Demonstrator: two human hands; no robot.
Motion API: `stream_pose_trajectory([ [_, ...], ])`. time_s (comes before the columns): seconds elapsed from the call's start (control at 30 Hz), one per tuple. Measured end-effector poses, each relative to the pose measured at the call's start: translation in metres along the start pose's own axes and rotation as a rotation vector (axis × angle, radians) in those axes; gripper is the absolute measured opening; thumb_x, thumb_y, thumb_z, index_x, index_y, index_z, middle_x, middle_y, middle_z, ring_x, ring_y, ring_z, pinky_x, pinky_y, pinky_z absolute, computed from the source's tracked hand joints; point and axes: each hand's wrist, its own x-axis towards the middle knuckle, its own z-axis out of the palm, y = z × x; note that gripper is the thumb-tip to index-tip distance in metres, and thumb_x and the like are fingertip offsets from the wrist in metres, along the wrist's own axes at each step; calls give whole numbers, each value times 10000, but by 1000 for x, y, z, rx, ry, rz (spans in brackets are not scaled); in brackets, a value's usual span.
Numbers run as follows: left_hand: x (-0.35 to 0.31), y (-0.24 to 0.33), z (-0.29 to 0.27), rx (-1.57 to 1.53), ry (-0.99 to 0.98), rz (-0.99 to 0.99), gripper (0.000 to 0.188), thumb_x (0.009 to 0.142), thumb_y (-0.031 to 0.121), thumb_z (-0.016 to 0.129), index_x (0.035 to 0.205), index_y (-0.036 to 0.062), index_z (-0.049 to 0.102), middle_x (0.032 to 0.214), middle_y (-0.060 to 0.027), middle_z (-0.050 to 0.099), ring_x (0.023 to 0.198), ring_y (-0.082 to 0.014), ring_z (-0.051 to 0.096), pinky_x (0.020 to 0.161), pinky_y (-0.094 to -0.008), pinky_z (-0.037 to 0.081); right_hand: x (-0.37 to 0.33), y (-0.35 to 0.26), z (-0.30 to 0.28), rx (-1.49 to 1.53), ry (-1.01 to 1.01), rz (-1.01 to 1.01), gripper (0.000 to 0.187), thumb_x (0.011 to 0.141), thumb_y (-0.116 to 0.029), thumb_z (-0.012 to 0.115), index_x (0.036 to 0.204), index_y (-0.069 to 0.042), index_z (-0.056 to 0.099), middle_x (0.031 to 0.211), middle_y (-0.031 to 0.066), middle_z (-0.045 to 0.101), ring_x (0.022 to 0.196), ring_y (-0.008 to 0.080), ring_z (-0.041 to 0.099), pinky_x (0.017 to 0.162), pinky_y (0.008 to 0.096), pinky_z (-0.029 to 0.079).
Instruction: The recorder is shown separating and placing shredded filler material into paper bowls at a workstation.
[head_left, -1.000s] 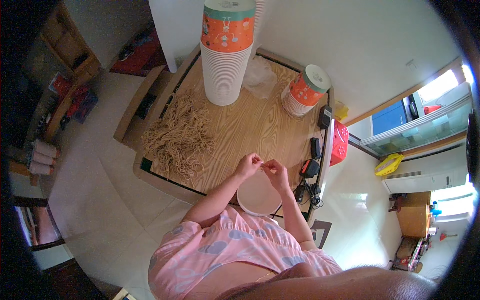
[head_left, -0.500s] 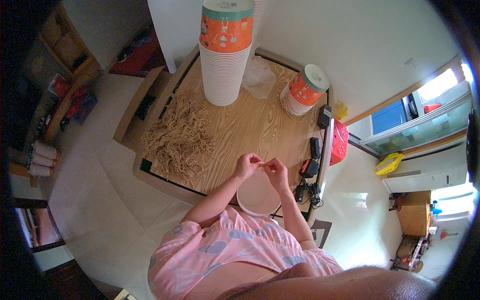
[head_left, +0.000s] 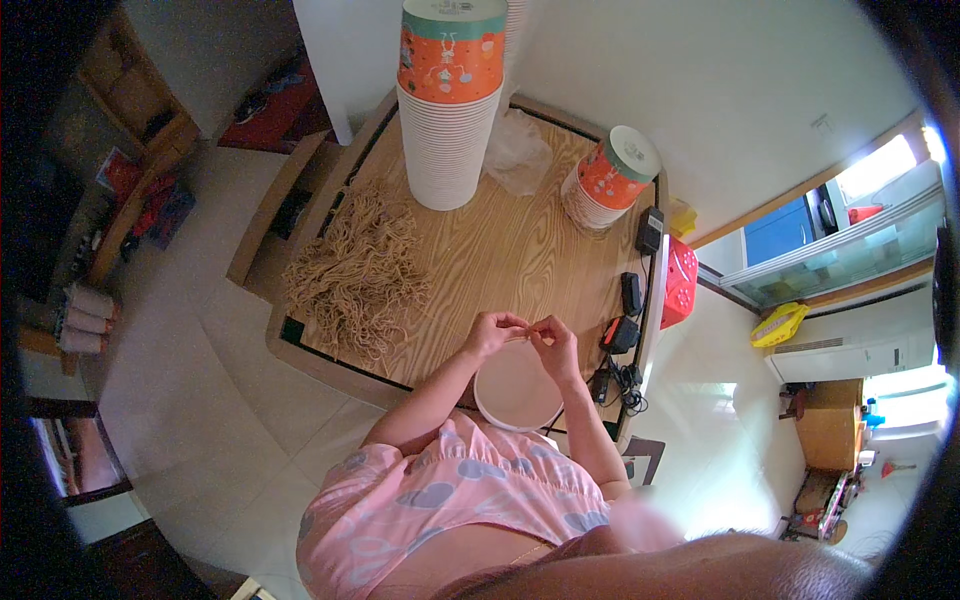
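Note:
Both hands meet fingertip to fingertip over the far rim of a white paper bucket point(head_left: 518, 392), which stands mouth up close against my body. My left hand point(head_left: 492, 334) is closed in a pinch, and so is my right hand point(head_left: 555, 350). Between the fingertips is a small bit of what looks like thin tan string, mostly hidden by the fingers. To the left on the wooden table lies a loose, tangled heap of tan strings point(head_left: 360, 275).
A tall stack of upside-down paper buckets point(head_left: 450, 130) rises at the table's back. A shorter stack point(head_left: 612, 185) stands at the back right, beside a crumpled clear plastic bag point(head_left: 518, 155). Black power adapters point(head_left: 620, 335) with cables line the right edge. A red stool point(head_left: 679, 283) stands beyond.
My fingers have shifted slightly at the bucket's rim, the left fingers now straighter. Both hands stay pinched together; the bucket and the heap have not visibly moved.

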Motion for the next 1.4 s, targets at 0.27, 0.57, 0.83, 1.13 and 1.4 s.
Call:
stream_pose_trajectory([
  [0.27,-2,2,0,-103,21,-30,185,724,-27,614,904,-14,574,834,-81,607,778,-132,583,689,-233,491,-1,3,0,-8,4,-86,100,702,49,596,781,-3,564,765,53,599,730,112,563,662,234,461],
  [0.57,-3,6,0,-83,53,-54,180,709,-12,639,875,-15,569,821,-71,601,752,-128,581,689,-230,488,-1,1,0,-69,11,-124,97,706,45,597,781,-7,565,768,61,598,733,124,566,662,239,464],
  [0.83,-8,17,4,-11,36,-84,131,730,23,628,856,-10,613,796,-57,615,724,-118,581,676,-219,479,-1,5,0,38,1,-1,68,752,10,589,814,-6,565,753,35,598,699,87,549,643,232,457],
  [1.13,-3,7,2,76,57,-64,116,747,75,632,824,-11,638,761,-46,626,693,-90,570,647,-210,465,-1,3,1,16,-11,18,55,760,-4,584,814,-8,571,747,36,600,684,85,546,624,224,453],
  [1.4,-9,21,9,164,85,-22,116,766,88,603,824,-4,645,744,-45,636,680,-90,581,637,-212,466,-1,7,1,83,33,68,73,757,-4,578,813,-10,531,749,63,607,701,131,582,641,260,473],
])
